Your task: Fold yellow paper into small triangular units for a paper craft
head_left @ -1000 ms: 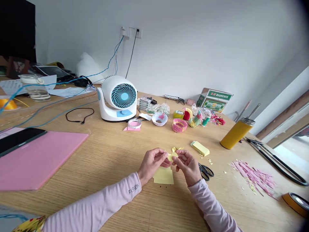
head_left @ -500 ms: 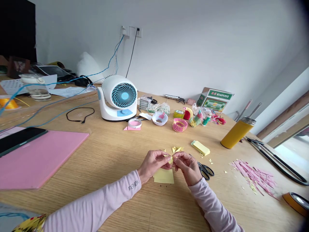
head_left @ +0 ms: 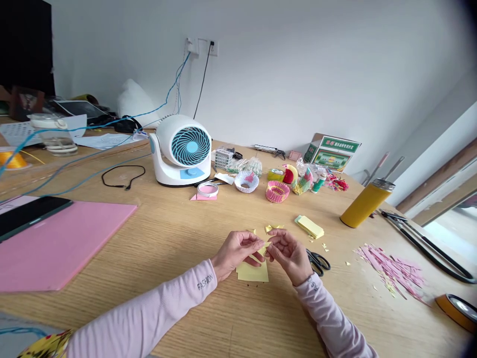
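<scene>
Between my two hands is a small piece of yellow paper [head_left: 263, 248]. My left hand [head_left: 238, 252] pinches it from the left, thumb against fingers. My right hand [head_left: 286, 252] grips its other side with bent fingers. Right below them a yellow paper sheet [head_left: 253, 273] lies flat on the table, partly covered by my left hand. Small folded yellow pieces [head_left: 274, 228] rest just beyond my fingers. Beside my right wrist lie black-handled scissors [head_left: 318, 261], their blades hidden behind the hand.
A stack of yellow paper strips [head_left: 311, 226] and pink paper scraps [head_left: 395, 268] lie to the right, near a yellow tumbler [head_left: 367, 204]. Behind are a white fan [head_left: 182, 149], a pink paper ring [head_left: 277, 192] and a white one [head_left: 246, 182]. A pink board [head_left: 85, 238] carries a phone.
My right hand has turned slightly and its fingers have shifted on the small yellow paper. My left hand stays nearly in place. The view has moved very slightly.
</scene>
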